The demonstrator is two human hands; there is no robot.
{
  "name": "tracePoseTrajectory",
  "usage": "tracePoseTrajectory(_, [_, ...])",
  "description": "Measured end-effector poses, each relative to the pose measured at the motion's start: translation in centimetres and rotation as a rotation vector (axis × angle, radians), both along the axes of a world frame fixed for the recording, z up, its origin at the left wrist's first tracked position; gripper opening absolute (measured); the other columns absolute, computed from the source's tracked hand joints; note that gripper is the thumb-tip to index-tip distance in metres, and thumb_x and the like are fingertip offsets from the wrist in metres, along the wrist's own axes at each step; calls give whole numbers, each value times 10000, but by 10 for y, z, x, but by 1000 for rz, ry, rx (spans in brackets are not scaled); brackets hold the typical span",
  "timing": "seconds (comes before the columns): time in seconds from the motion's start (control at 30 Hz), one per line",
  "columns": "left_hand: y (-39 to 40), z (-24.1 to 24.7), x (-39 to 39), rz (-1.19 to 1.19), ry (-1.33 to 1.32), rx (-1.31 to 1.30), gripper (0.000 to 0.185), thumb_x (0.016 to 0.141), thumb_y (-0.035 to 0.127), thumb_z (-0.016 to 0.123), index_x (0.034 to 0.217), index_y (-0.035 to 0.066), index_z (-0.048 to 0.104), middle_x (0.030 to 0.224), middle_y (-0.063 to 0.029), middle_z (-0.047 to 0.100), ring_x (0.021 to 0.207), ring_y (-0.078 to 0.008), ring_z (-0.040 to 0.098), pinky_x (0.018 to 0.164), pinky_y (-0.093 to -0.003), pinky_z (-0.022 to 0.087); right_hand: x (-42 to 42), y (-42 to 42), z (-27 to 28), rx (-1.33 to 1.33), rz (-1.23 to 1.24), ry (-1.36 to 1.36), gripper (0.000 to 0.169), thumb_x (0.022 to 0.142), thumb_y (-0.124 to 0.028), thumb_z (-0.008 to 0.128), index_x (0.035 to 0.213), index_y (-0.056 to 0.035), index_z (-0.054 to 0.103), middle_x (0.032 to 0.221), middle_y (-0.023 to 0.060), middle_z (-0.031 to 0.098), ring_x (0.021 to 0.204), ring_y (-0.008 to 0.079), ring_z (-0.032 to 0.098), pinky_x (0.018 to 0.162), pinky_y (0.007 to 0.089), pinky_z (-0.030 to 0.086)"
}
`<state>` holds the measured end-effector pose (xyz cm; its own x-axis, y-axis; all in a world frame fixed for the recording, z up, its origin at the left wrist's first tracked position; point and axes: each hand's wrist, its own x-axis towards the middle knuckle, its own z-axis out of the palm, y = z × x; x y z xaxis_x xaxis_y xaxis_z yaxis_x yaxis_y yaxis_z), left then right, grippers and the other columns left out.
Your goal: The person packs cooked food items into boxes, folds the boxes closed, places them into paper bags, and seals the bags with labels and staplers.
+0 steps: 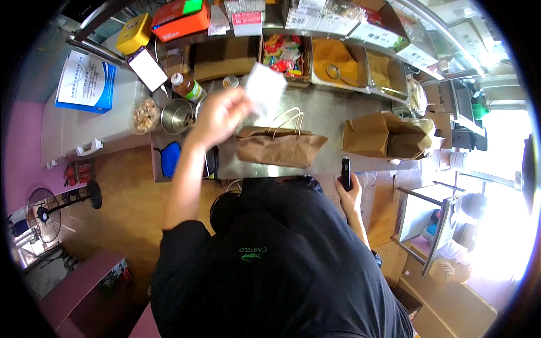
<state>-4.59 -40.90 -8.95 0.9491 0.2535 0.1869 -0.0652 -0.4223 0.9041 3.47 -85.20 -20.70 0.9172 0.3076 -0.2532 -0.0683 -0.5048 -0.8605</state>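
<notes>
My left hand (pixel 224 116) is raised over the steel counter (pixel 329 105), pinching a white paper slip (pixel 266 88) that looks blurred. Below the slip lies a brown paper bag (pixel 281 148) with twisted paper handles, its top edge folded or pressed together. At the counter's front edge my right hand (pixel 350 192) grips a black stapler (pixel 346 173), held upright and apart from the bag. Another brown paper bag (pixel 367 137) lies to the right, its mouth gaping.
Behind stand a bin of orange powder (pixel 334 55) with a ladle, a box of colourful sachets (pixel 284 53) and a bottle (pixel 188 88). Leftward are a phone (pixel 147 69), a jar of garlic (pixel 146 116), a steel pot (pixel 175 118) and an orange-red label printer (pixel 179 21).
</notes>
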Motion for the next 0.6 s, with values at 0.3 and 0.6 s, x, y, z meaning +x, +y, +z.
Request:
tracePoseTrajectory(0.3, [-151,-134,-26,428,-79,-406,145,995,99,670,1088,-6,630,737,-55,655,629,-84,558,581,-277,446,38,39,38,89,223,-9,321,868,-111,757,1144,-4,632,949,30,681,879,98,623,836,270,509])
tracePoseTrajectory(0.6, [-155,-83,-6,424,-394,-112,106,967,0,617,1052,8,680,920,-157,722,835,-297,723,730,-339,540,41,60,55,55,392,-25,369,863,-84,752,1195,2,615,964,36,696,897,102,647,858,269,520])
